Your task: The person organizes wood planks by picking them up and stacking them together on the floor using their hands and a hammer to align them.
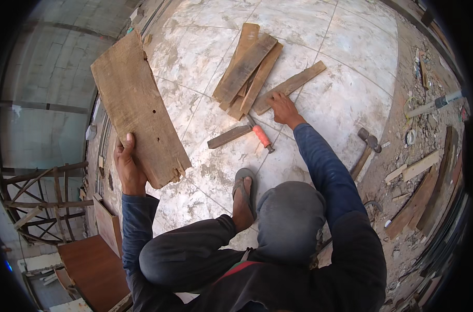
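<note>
My left hand (128, 166) grips a wide, weathered plank (135, 104) near its lower end, thumb on the upper face. The plank is held up off the floor; it has small dark holes and a splintered end. At the right of the wood pile, my right hand (285, 110) has its fingers closed on a narrow wooden strip (301, 78), which appears to lie on the tiles. Beside it are several stacked wooden boards (249, 70). Nearer to me lie a short dark wood piece (228, 137) and a tool with a red handle (261, 136).
A hammer (370, 140) lies to the right on the pale tiled floor (195, 67). Rubble and loose wood scraps (421, 166) line the right edge. Wooden trestles (54, 203) and a reddish-brown panel (93, 270) stand at the left. My sandalled foot (243, 195) rests in front.
</note>
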A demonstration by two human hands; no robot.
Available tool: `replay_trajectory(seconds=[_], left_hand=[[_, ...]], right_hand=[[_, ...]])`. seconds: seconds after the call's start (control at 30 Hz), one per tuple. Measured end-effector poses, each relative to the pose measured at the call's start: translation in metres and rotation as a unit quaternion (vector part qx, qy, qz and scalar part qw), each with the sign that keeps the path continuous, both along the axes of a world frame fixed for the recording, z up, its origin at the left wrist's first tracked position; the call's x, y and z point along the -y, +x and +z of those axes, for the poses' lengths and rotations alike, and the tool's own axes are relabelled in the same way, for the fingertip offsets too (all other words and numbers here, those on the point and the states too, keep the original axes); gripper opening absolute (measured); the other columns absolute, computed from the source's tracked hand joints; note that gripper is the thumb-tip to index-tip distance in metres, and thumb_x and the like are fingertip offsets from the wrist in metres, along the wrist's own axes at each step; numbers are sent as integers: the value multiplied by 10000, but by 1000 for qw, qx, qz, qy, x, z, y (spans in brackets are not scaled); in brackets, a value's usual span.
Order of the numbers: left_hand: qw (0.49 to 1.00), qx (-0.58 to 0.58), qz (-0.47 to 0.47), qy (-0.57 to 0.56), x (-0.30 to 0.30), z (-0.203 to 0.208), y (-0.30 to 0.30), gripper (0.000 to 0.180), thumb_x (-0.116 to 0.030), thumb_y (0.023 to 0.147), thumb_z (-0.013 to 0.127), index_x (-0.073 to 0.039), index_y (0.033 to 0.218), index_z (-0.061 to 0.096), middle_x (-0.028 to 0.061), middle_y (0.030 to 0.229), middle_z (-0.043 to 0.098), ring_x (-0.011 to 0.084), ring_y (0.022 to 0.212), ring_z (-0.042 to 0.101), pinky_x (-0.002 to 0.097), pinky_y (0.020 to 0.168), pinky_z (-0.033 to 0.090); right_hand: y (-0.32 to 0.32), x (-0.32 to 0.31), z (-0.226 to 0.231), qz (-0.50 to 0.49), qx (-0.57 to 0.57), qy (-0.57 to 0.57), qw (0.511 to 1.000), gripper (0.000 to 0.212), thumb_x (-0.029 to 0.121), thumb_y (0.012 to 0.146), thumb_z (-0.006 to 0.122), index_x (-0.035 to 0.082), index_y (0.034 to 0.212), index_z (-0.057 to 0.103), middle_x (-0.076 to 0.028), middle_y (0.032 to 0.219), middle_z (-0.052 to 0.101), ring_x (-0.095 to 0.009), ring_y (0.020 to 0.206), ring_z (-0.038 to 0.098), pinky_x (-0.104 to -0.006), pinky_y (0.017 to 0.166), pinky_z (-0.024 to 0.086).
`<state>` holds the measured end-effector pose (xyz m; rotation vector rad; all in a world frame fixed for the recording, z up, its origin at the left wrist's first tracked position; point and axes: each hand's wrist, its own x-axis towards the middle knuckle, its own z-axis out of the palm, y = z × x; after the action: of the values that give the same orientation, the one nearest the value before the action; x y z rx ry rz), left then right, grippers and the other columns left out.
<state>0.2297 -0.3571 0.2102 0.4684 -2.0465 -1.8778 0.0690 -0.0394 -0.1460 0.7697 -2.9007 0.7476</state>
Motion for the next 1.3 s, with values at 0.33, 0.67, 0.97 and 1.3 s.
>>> replay_trajectory(seconds=[0.33,0.67,0.97,1.3], left_hand=[[1000,4,18,8,-8,-14,16,416,-241,984,602,3,1301,489,132,1191,618,233,1059,637,363,924,521],[1000,18,-14,10,-37,-31,22,388,-243,997,590,16,1277,522,122,1200,635,201,1053,635,345,946,488],[991,65,-116,-27,-59,-48,-7,357,-223,1004,591,21,1253,517,110,1182,637,162,1040,621,311,924,501],[886,58,-422,-185,-205,-158,-127,379,-230,988,600,58,1226,534,142,1138,656,194,1011,626,312,893,484]], right_hand=[[10,14,32,67,-51,-44,996,352,77,778,629,101,1129,618,-104,1177,553,-297,1193,496,-409,990,423],[93,116,12,178,-105,-20,978,385,118,812,613,20,1181,565,-108,1008,621,-271,972,588,-400,882,461],[168,34,43,-117,76,-304,942,545,170,855,695,-4,1337,511,-195,1099,650,-355,1024,615,-434,862,493],[166,-144,-9,-537,59,-318,779,607,289,875,696,-99,1298,499,-313,1168,609,-453,1091,592,-465,956,464]])
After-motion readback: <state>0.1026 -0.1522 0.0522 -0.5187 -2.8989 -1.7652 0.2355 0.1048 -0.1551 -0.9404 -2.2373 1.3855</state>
